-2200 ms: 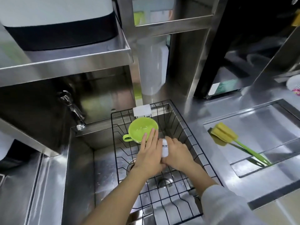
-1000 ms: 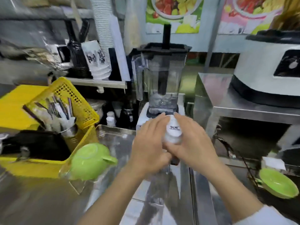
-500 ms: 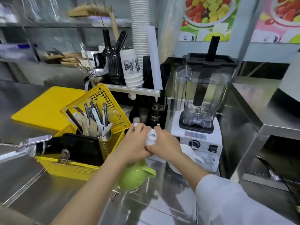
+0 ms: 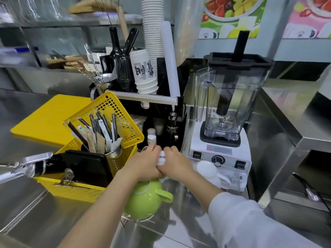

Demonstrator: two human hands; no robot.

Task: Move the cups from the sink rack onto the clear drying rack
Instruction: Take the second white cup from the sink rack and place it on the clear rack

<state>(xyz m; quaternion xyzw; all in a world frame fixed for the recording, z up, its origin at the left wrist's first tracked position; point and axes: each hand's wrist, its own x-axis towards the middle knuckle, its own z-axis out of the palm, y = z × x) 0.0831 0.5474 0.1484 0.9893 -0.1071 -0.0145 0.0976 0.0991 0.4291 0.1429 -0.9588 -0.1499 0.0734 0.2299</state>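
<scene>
Both hands hold a small white cup [image 4: 161,159] with dark lettering, its base facing me. My left hand [image 4: 143,164] grips its left side and my right hand [image 4: 174,164] its right side. They hold it just above the clear drying rack [image 4: 231,173], whose thin transparent frame stands on the steel counter. A green cup [image 4: 144,200] sits upside down on the rack, directly below my left wrist, handle pointing right. A white cup [image 4: 208,170] rests upside down on the rack to the right, in front of the blender. The sink rack is out of view.
A white-based blender [image 4: 223,126] stands behind the rack on the right. A yellow basket [image 4: 86,178] with cutlery and a black box sits to the left, a yellow board [image 4: 44,119] behind it. Stacked paper cups [image 4: 146,77] and bottles fill the shelf behind.
I lifted the white cup out of the sink rack with both hands and carried it left to the counter. It has come down over the clear rack between the green and white cups.
</scene>
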